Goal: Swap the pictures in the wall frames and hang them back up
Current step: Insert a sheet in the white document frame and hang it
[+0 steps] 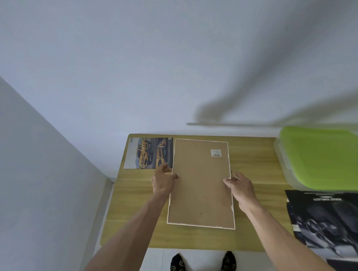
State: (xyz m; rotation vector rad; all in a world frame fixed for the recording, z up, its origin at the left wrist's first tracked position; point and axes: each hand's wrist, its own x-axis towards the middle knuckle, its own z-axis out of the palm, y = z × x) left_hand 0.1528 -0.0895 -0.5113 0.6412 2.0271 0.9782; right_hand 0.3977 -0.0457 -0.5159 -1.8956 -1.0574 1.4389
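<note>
A picture frame [200, 187] lies face down on the wooden table [136, 218], showing its brown backing board with a small barcode label near the far right corner. My left hand [163, 181] grips the frame's left edge, thumb on the backing. My right hand [239, 187] holds the right edge, thumb on the backing and fingers curled round the side. A picture of yellow cars [148, 152] lies flat at the table's far left, partly under the frame. A dark black-and-white picture [327, 217] lies at the right, hanging over the table's front edge.
A clear plastic box with a green lid [325, 158] stands at the table's far right. The table is pushed against a white wall, with a second wall close on the left. My feet in dark socks [203, 264] stand on the white floor below the table's front edge.
</note>
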